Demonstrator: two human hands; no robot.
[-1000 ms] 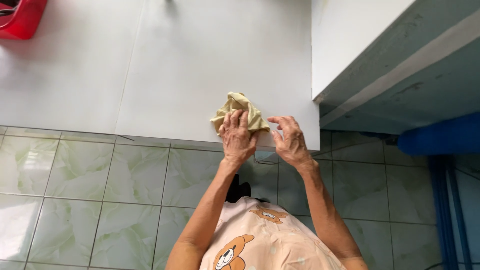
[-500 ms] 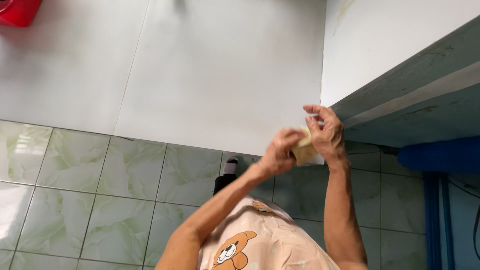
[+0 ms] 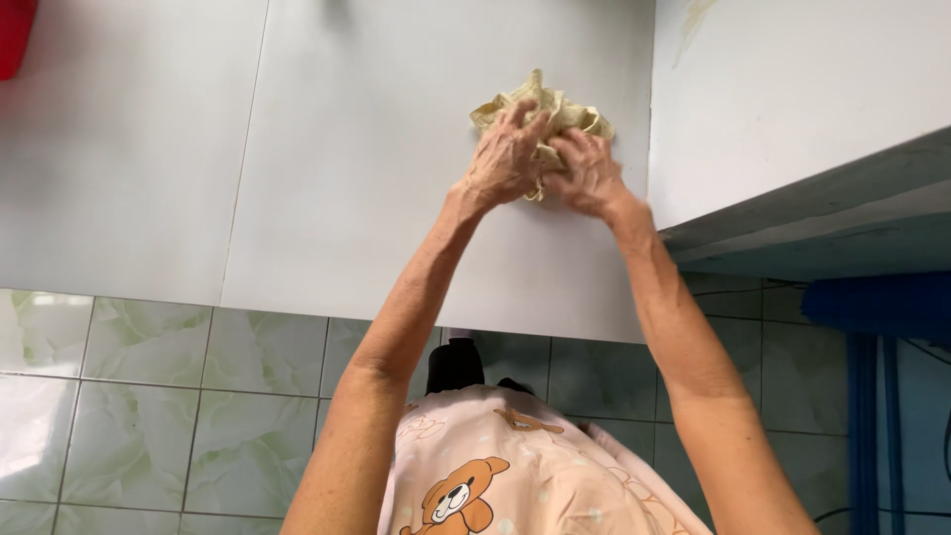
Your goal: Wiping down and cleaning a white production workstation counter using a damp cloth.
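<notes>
Head view: both arms reach forward over a white counter [image 3: 327,178]; the left hand [image 3: 505,159] and the right hand [image 3: 584,176] lie side by side, touching, each with fingers curled and pressed on a crumpled beige cloth [image 3: 555,107]; the cloth sits bunched on the counter, just beside a white side wall [image 3: 783,89]; green marbled floor tiles [image 3: 139,396] show below the counter edge; a peach garment with a bear print [image 3: 475,485] fills the bottom.
</notes>
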